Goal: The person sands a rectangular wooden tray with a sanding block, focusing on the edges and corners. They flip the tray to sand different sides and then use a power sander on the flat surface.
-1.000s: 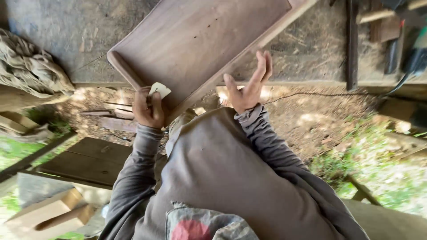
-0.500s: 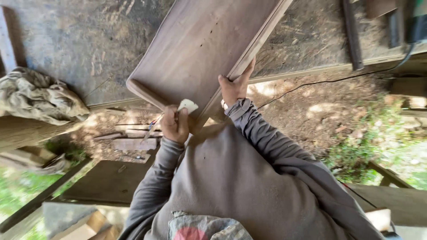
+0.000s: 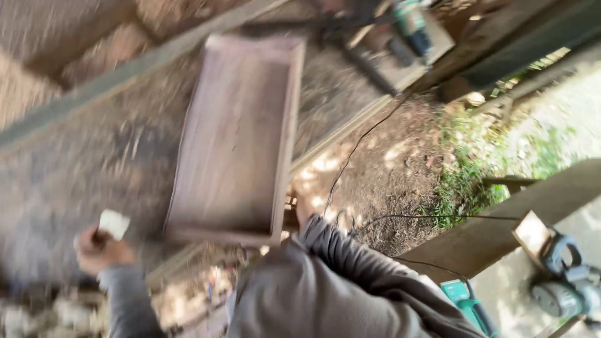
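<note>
Blurred view, looking down over a grey-sleeved torso. Left hand (image 3: 100,250) at eight o'clock, grip clamped on a small pale block (image 3: 114,223) that sticks up past the knuckles. Just to its three o'clock, apart from it, a shallow wooden tray (image 3: 235,138) with raised rims, lying lengthwise on the dusty counter (image 3: 81,163), long axis running from six toward twelve o'clock. Near rim of the tray at the counter's edge, close above the grey chest. Right hand (image 3: 303,211) barely seen at the tray's lower right corner, about five o'clock of it, only a sliver showing past the grey sleeve (image 3: 350,263); cannot tell whether its grip is apart or together, nor whether touching the rim. At one o'clock of the tray, a green-bodied power tool (image 3: 410,25) lying on a board. Thin black cord (image 3: 363,141) trailing down from there across bare dirt. At four o'clock, far right, a grey power tool (image 3: 563,281) beside a timber beam (image 3: 501,225), and another teal tool (image 3: 466,300) close to the sleeve.
</note>
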